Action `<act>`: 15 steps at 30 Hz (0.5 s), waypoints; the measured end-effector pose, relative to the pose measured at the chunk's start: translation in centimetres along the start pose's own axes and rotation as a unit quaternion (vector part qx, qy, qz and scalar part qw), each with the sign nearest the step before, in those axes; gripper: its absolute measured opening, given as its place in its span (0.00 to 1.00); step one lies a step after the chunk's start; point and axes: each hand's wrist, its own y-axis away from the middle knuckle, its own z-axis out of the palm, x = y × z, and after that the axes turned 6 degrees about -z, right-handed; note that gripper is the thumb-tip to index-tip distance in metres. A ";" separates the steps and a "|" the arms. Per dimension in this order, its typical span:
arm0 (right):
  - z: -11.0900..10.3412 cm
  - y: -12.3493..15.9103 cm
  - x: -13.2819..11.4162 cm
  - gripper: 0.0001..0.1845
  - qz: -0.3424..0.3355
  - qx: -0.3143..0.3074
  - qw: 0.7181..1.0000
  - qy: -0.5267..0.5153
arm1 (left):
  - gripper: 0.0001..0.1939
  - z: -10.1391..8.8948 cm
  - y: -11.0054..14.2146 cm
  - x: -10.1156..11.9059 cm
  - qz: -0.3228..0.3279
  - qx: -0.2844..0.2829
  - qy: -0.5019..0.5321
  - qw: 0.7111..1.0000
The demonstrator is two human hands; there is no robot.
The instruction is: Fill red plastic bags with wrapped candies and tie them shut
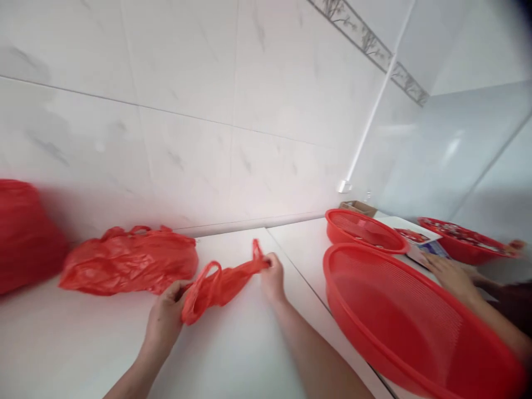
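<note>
**Red plastic bag held stretched between both hands**

Head view: The red bag (226, 285) was over the tabletop (58, 338), in front of the wearer. The left hand (164, 318) pinched the end beside a large loop; the right hand (273, 277) gripped the opposite end, near a small upright loop. Two-ended hold probably served to control limp plastic. A crumpled bag bundle (133, 260) lay against the wall (187, 155), perhaps placed for easy left-side reach; a bulky red bag (25, 238) sat beyond it. Right side: large basket (349, 316) and smaller basket (338, 235), near another person's hand (451, 274), whose contact I could not tell. Surface white, with a dark seam (295, 269). Room: pale marbled tiles, patterned border strip (374, 47) above.
</note>
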 end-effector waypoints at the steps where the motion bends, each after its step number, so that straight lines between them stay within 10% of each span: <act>1: -0.4 -0.5 0.5 0.06 0.034 0.019 0.999 -0.015 | 0.14 -0.1 0.0 -0.1 0.010 0.020 0.011 1.000; 8: 1.8 2.1 -0.9 0.16 0.201 -0.156 0.953 -0.164 | 0.16 0.7 0.4 -0.6 0.044 0.072 0.106 0.991; 15: 3.6 4.0 -3.8 0.22 0.142 -0.292 0.923 -0.205 | 0.18 0.2 0.7 -0.1 0.012 -0.094 0.177 0.980</act>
